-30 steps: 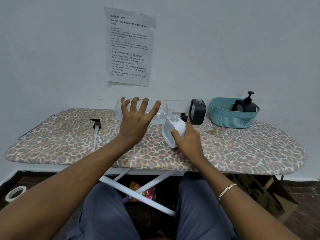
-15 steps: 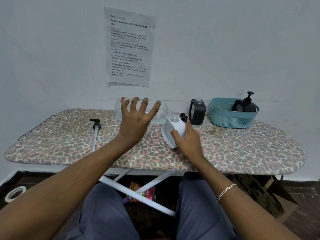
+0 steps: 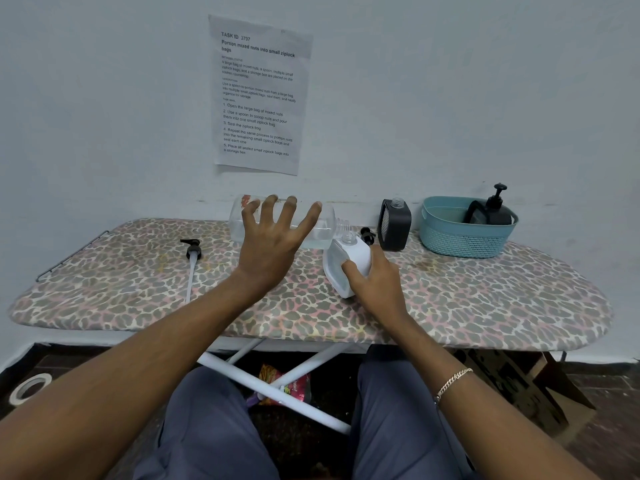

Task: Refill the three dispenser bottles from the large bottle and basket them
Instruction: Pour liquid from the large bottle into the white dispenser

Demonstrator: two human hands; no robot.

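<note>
Large bottle tipped over white bottle | left hand spread across large bottle | right hand clamped on white bottle

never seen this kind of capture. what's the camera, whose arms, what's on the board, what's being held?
No robot: one wide-angle camera on a person's head looks down at their two bare hands. The left hand tips a large clear plastic bottle sideways over a white dispenser bottle, held tilted by the right hand. On the leopard-print ironing board lie a loose pump with tube, an uncapped black dispenser bottle, and a teal plastic basket with a black pump bottle inside.
</note>
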